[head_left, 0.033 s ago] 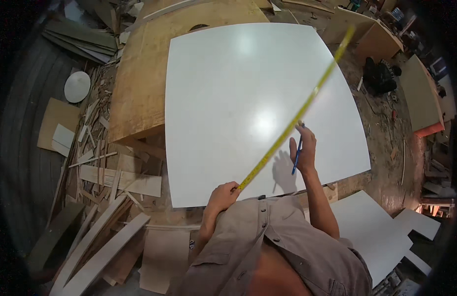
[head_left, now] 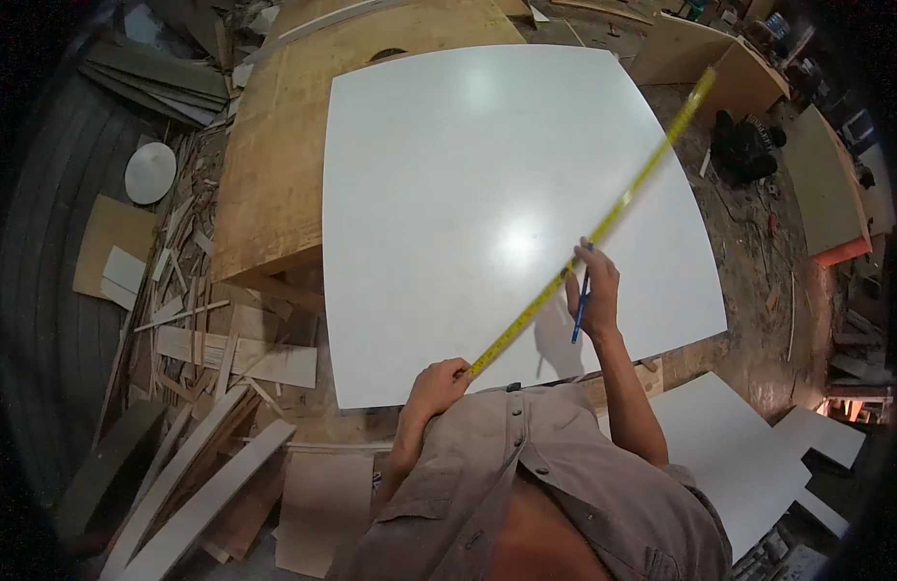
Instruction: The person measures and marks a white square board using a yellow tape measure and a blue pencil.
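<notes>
A large white board lies flat in front of me. My left hand is at its near edge, fingers closed around the near part of a yellow tape measure. The blade runs diagonally across the board to the far right, its blurred outer end passing beyond the board's right edge. My right hand is raised over the right half, thumb and fingertips at the blade. A slim blue pencil is held in that hand, pointing down toward me. Any tape case is hidden by my left hand.
Under the board's left side is a brown wooden table. Scrap strips and offcuts litter the floor at left. More white panels lie near right. A black bag-like object and upright panels stand at far right.
The tape's far stretch has swung slightly to the right. My right fingertips and thumb have come in to the blade. My left hand has stayed in place.
</notes>
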The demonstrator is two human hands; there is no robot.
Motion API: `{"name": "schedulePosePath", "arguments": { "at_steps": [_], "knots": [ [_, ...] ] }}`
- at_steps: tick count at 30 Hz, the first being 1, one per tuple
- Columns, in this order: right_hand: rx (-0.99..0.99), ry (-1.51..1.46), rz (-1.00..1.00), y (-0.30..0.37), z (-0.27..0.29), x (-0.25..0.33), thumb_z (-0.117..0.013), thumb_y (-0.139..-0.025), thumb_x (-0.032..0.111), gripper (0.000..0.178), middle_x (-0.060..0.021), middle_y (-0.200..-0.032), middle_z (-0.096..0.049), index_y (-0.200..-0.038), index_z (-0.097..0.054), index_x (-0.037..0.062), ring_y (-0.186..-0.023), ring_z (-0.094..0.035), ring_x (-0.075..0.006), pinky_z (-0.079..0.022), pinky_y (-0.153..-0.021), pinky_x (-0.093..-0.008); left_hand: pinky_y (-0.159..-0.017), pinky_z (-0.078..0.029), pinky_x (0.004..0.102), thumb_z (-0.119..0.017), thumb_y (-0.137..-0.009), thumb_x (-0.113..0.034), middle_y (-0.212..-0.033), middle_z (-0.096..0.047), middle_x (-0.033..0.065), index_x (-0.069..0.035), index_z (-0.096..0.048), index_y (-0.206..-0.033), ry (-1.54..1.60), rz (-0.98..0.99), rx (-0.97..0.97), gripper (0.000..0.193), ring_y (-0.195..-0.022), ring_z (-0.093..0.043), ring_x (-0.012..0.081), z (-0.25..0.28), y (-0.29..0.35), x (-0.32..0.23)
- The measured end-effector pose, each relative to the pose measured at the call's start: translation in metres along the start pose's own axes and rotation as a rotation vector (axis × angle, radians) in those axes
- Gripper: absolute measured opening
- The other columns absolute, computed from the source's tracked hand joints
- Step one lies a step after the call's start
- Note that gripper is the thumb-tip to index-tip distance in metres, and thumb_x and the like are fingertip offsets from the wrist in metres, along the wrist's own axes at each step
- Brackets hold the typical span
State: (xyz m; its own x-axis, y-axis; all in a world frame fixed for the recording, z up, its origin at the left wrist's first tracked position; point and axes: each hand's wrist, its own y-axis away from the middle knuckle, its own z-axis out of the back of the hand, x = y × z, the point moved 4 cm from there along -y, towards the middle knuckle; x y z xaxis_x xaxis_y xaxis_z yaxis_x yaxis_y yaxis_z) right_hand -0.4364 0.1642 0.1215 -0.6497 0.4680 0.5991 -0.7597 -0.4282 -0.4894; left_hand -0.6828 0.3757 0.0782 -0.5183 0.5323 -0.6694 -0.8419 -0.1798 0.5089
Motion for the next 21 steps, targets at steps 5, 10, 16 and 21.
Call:
{"name": "schedulePosePath", "arguments": {
  "at_steps": [5, 10, 16, 21],
  "knots": [
    [0.434, 0.275, -0.059, 0.041, -0.003, -0.008, -0.068, -0.091, 0.024, 0.029, -0.0102, -0.106, -0.072, -0.117, -0.069, 0.012, -0.108, -0.066, -0.0277, -0.035, -0.111, -0.0506, -0.083, -0.055, 0.0466, -0.062, -0.092, -0.03, -0.095, -0.075, 0.013, -0.01, -0.076, -0.105, -0.139, -0.061, 0.029, 0.027, -0.09, -0.071, 0.0344, -0.002, -0.004, 0.006],
    [0.761, 0.154, -0.239, 0.094, 0.012, -0.015, -0.069, -0.092, 0.031, 0.025, -0.0116, -0.096, -0.073, -0.106, -0.073, 0.0107, -0.093, -0.071, -0.0279, -0.045, -0.101, -0.0448, -0.081, -0.055, 0.0443, -0.065, -0.091, -0.03, -0.096, -0.075, 0.013, -0.01, -0.076, -0.104, -0.265, -0.065, 0.105, 0.027, -0.089, -0.071, 0.0322, 0.025, -0.016, 0.031],
    [0.882, 0.028, -0.338, 0.122, 0.022, -0.004, -0.066, -0.095, 0.034, 0.026, -0.01, -0.099, -0.075, -0.103, -0.075, 0.0103, -0.09, -0.072, -0.0306, -0.057, -0.081, -0.0408, -0.081, -0.055, 0.0437, -0.065, -0.091, -0.031, -0.096, -0.075, 0.0133, -0.009, -0.076, -0.102, -0.332, -0.033, 0.265, 0.026, -0.09, -0.071, 0.0315, 0.076, -0.018, 0.037],
    [0.845, -0.09, -0.212, 0.138, 0.013, -0.02, -0.068, -0.093, 0.033, 0.024, -0.0088, -0.098, -0.075, -0.099, -0.076, 0.0116, -0.087, -0.073, -0.031, -0.058, -0.076, -0.0401, -0.079, -0.054, 0.0439, -0.065, -0.092, -0.032, -0.098, -0.075, 0.0157, -0.007, -0.075, -0.103, -0.305, -0.119, 0.426, 0.029, -0.09, -0.071, 0.0324, 0.024, -0.03, 0.023]
  ]
}}
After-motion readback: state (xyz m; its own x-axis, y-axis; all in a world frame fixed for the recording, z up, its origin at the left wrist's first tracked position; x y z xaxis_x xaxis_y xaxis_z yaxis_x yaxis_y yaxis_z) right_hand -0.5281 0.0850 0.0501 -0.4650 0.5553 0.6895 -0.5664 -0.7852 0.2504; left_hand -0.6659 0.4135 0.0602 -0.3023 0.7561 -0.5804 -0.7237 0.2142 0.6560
